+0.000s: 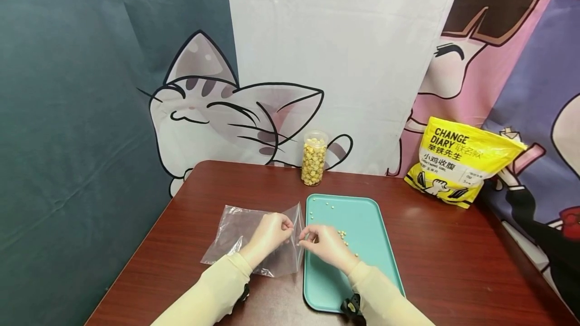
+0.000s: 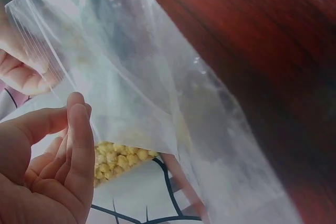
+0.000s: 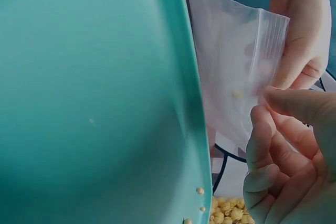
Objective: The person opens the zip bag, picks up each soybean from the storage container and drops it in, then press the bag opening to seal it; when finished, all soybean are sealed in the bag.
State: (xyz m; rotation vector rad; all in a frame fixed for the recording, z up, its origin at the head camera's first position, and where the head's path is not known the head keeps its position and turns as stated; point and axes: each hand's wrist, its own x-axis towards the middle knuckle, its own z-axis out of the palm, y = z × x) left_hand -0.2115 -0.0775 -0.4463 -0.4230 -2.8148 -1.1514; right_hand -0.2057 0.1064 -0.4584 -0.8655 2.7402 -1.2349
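A clear zip-top plastic bag (image 1: 231,230) lies on the table, its zip edge raised beside the tray. My left hand (image 1: 269,230) pinches that edge between thumb and finger from the left. Opposite it, my right hand (image 1: 326,245) pinches the same edge, over the tray's left side. In the right wrist view the thumb and forefinger of my right hand (image 3: 294,150) meet at the bag's ridged zip strip (image 3: 270,45). One small yellow piece (image 3: 236,94) shows through the plastic. The left wrist view has the bag (image 2: 126,66) spread beyond my left hand (image 2: 58,161).
A turquoise tray (image 1: 362,215) with several small yellow bits (image 1: 342,235) lies under my right forearm. Behind it stands a clear jar of yellow popcorn-like pieces (image 1: 313,162). A yellow snack bag (image 1: 457,165) stands at the table's back right, before a cartoon-printed curtain (image 1: 344,54).
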